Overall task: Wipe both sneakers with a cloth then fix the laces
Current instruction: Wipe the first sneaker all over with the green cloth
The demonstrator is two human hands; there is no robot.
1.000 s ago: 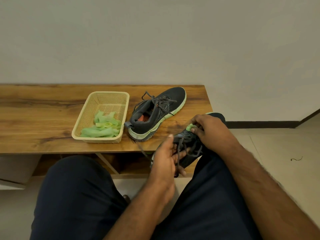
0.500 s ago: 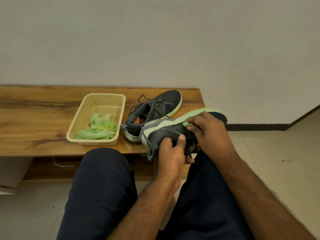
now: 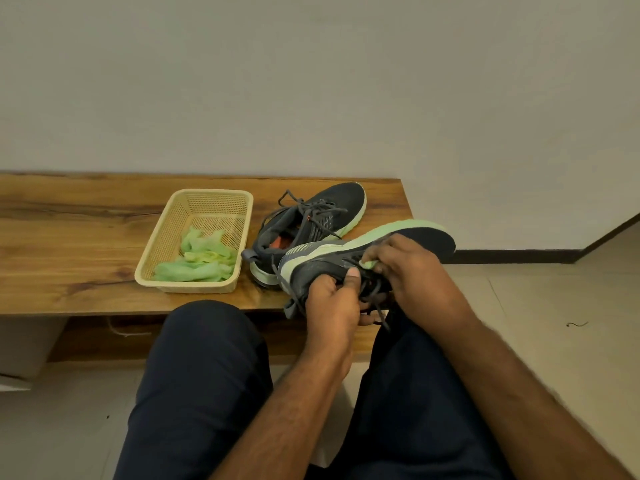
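Observation:
A dark grey sneaker (image 3: 419,239) with a pale green sole is tipped on its side above my right thigh. My left hand (image 3: 334,299) grips its collar and lace area, thumb on top. My right hand (image 3: 410,268) holds a small green cloth (image 3: 369,264) pressed against the shoe's side near the laces. The second sneaker (image 3: 322,216) lies on the wooden bench (image 3: 69,237) just behind, its laces loose.
A beige mesh basket (image 3: 207,202) with more green cloths (image 3: 201,261) stands on the bench left of the shoes. A wall rises directly behind the bench. My dark-trousered knees fill the foreground; tiled floor lies to the right.
The held sneaker was turned from upright onto its side, sole edge now facing up. My left hand moved from the laces to the collar. The right hand kept the cloth on the shoe.

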